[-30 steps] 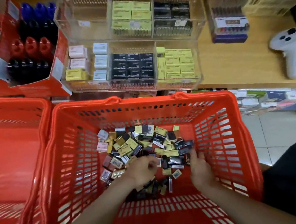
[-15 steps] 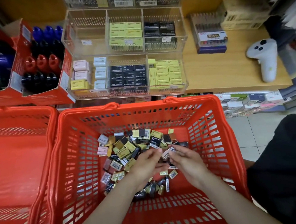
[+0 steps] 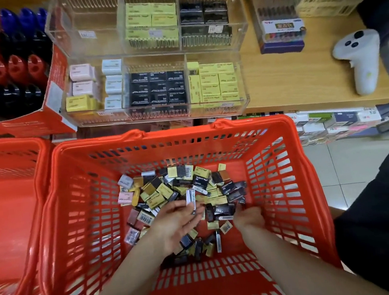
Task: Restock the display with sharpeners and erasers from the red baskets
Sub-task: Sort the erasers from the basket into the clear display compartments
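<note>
A small barcoded wrapped eraser point(image 3: 190, 199) is pinched by the left hand point(image 3: 174, 223); the curled right hand point(image 3: 249, 218) beside it should be filled with matching packs, probably.

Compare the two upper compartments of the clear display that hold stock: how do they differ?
The upper middle compartment holds yellow-green boxes; the upper right compartment holds black ones. The yellow-green boxes reach closer to the compartment's front wall; the black ones leave a bigger gap. Both carry a small white price label in front.

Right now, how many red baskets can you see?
2. One red basket is in the middle, holding the small packets; the other basket is at the left edge, partly cut off. More may be outside the view.
</note>
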A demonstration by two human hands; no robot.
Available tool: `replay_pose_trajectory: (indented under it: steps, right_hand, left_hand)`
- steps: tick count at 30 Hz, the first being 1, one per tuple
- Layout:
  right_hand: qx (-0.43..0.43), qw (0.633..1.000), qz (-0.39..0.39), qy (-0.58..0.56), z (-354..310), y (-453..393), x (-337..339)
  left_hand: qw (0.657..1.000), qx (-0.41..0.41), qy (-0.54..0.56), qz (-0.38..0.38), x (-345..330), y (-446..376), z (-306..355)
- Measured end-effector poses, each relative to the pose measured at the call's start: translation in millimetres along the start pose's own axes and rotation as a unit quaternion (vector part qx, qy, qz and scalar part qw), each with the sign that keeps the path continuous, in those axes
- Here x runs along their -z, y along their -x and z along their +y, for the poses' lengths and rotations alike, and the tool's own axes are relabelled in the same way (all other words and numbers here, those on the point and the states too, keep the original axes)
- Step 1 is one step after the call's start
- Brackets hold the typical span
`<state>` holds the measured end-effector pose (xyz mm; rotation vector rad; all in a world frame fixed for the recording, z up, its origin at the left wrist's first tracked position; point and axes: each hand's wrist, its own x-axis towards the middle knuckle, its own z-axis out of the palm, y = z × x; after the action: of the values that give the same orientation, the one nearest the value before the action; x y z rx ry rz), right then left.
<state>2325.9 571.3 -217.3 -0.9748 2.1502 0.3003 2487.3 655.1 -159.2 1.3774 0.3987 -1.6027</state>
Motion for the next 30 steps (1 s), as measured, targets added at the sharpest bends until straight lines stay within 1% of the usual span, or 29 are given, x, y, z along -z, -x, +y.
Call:
replay_pose_trajectory:
  steps: [2,5,7,10,14,15,17,19,21,22,24,26,27,30]
  right_hand:
    - [-0.032,0.999,0.021,-0.03,-6.9,-0.8,-13.0]
    - [-0.043,0.997,0.05,-0.049,-8.8,-3.4,-23.0]
    - [-0.01,0.996,0.057,-0.063,-7.1,-6.3,-23.8]
    - [0.031,0.993,0.051,-0.105,-2.4,-5.7,-18.8]
    - [0.082,0.984,0.081,-0.137,6.8,5.0,-3.9]
    - [0.1,0.981,0.076,-0.147,10.1,8.2,-0.6]
    - [0.128,0.977,0.036,-0.168,17.0,14.9,5.2]
    - [0.127,0.962,-0.035,-0.239,18.3,23.2,11.9]
    - [0.107,0.927,-0.117,-0.341,13.6,36.8,22.9]
    - [0.104,0.908,-0.146,-0.379,9.5,45.9,31.0]
    - [0.121,0.875,-0.197,-0.426,-2.0,69.3,51.9]
    - [0.164,0.852,-0.248,-0.432,-15.5,98.6,77.5]
    - [0.193,0.841,-0.274,-0.424,-22.7,114.9,90.8]
    - [0.284,0.82,-0.318,-0.382,-43.7,162.6,133.1]
  left_hand:
    - [1.0,0.0,-0.018,-0.011,5.6,-3.4,-1.0]
    - [0.996,-0.004,-0.077,-0.046,11.3,-5.1,-0.9]
    - [0.993,-0.006,-0.105,-0.056,13.6,-3.8,-0.5]
    - [0.992,-0.005,-0.117,-0.057,14.1,-5.0,-1.2]
    - [0.996,0.012,-0.088,-0.026,7.2,-8.0,-0.6]
    - [0.997,0.013,-0.079,-0.015,4.8,-8.1,-0.7]
    - [0.998,0.006,-0.065,-0.005,-0.2,-5.1,-0.5]
    - [0.998,-0.003,-0.069,-0.015,-4.3,0.6,-0.1]
    - [0.993,-0.015,-0.115,-0.034,-10.8,14.3,3.6]
    - [0.989,-0.027,-0.142,-0.034,-14.6,23.0,6.7]
    - [0.977,-0.071,-0.202,-0.015,-23.5,44.8,18.5]
    - [0.959,-0.129,-0.25,0.002,-33.4,71.1,34.8]
    - [0.955,-0.153,-0.255,0.002,-38.0,84.4,43.6]
    - [0.949,-0.208,-0.233,-0.037,-51.6,133.8,70.2]
